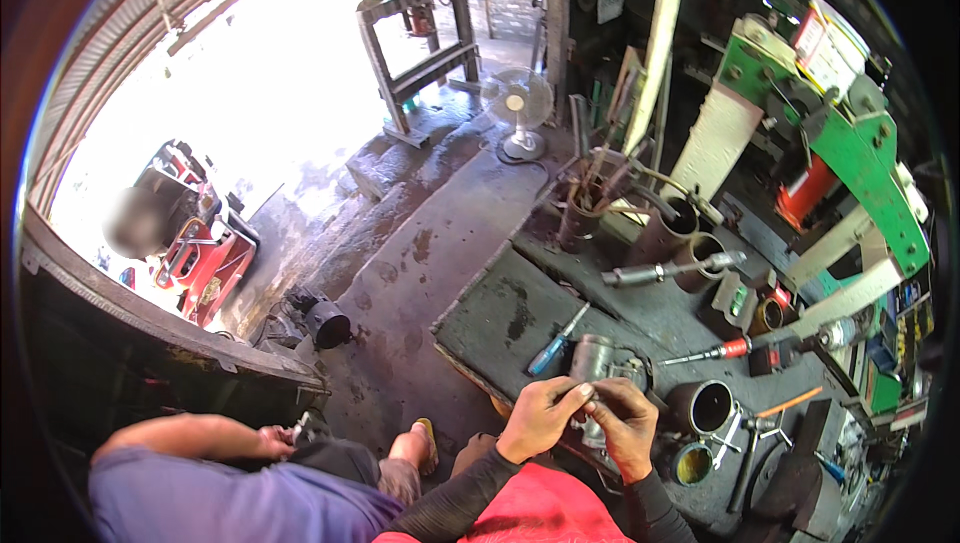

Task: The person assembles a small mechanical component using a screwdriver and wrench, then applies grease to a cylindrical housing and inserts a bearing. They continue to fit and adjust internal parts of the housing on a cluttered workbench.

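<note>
My left hand (540, 421) and my right hand (628, 433) meet over the bench, both with fingertips pinched together. What they hold between them is too small and covered to name. Just beyond my fingers lies a grey cast metal part (594, 353) with a cylindrical body, partly hidden by my hands. A blue-handled screwdriver (550, 351) lies to its left. To the right of my right hand stands a dark metal cylinder (668, 409), beside a small can with yellowish contents (692, 467). Wrenches (724, 451) and a hammer (746, 463) lie further right.
A red-handled screwdriver (734, 348) and pots of tools (580, 221) sit farther back on the bench. Green lifting equipment (865, 178) rises at right. A person in a blue shirt (230, 493) sits close at left. A fan (518, 108) and a press frame (425, 63) stand beyond.
</note>
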`<action>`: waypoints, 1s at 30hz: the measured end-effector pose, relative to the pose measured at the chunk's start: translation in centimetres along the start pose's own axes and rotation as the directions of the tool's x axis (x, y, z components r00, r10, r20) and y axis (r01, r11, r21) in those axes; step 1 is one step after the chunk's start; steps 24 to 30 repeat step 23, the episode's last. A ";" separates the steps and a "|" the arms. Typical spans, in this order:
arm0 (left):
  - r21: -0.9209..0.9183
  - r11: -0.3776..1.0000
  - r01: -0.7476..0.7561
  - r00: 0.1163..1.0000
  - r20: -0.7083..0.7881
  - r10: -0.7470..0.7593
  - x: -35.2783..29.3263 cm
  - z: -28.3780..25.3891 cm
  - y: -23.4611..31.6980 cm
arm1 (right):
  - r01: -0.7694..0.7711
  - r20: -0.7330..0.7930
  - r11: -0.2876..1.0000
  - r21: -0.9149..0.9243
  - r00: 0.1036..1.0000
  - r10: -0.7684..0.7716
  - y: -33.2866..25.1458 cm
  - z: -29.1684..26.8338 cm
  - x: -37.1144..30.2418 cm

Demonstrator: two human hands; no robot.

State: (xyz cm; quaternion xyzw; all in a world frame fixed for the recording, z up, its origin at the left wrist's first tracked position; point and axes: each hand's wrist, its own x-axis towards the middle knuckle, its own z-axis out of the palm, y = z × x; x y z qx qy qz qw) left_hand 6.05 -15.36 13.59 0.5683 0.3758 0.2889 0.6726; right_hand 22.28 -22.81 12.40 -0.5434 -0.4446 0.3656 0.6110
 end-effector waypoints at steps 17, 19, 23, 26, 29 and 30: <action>-0.520 0.854 0.012 0.943 -0.278 -0.183 -0.3 -39.4 -4.8 | -0.193 0.444 0.974 -0.121 0.867 0.227 7.7 35.7 15.8; -0.530 0.847 -0.029 0.917 -0.350 -0.188 -0.3 -46.4 -3.3 | -0.106 0.486 0.974 -0.200 0.853 0.192 8.2 40.6 18.6; -0.548 0.822 -0.156 0.888 -0.442 -0.126 3.6 -58.7 -1.0 | -0.016 0.517 0.946 -0.325 0.834 0.192 9.0 46.7 24.5; -0.548 0.822 -0.156 0.888 -0.442 -0.126 3.6 -58.7 -1.0 | -0.016 0.517 0.946 -0.325 0.834 0.192 9.0 46.7 24.5; -0.548 0.822 -0.156 0.888 -0.442 -0.126 3.6 -58.7 -1.0 | -0.016 0.517 0.946 -0.325 0.834 0.192 9.0 46.7 24.5; -0.548 0.822 -0.156 0.888 -0.442 -0.126 3.6 -58.7 -1.0 | -0.016 0.517 0.946 -0.325 0.834 0.192 9.0 46.7 24.5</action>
